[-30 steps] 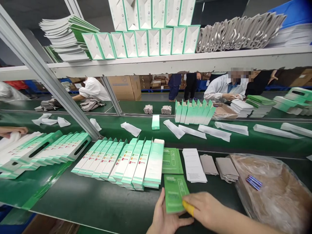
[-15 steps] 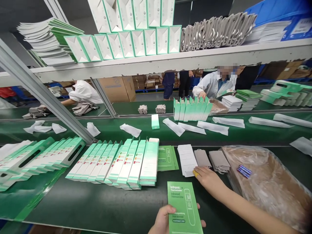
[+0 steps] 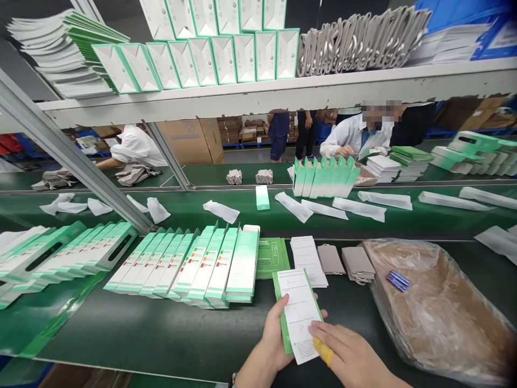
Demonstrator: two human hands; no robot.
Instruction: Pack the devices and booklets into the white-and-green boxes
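In the head view my left hand (image 3: 275, 335) grips a green booklet (image 3: 286, 322) from its left side, thumb in front. A white printed leaflet (image 3: 301, 312) lies over the booklet, slightly askew, leaving green showing along the left and top. My right hand (image 3: 343, 347), with a yellow wrap on one finger, holds the leaflet by its lower right part. Just beyond are a stack of white leaflets (image 3: 309, 260), more green booklets (image 3: 270, 258) and folded grey cloth pouches (image 3: 357, 265).
Open white-and-green boxes (image 3: 210, 264) lean in a row at left. A plastic-lined carton (image 3: 436, 307) with blue batteries (image 3: 398, 281) stands at right. White sleeves (image 3: 359, 209) lie on the green conveyor. A loaded shelf (image 3: 242, 96) crosses above; a co-worker (image 3: 355, 134) sits opposite.
My right hand has come back from the leaflet stack with a white leaflet, now laid over the green booklet. My left hand has raised the booklet slightly. The co-worker's hand has left the boxes.
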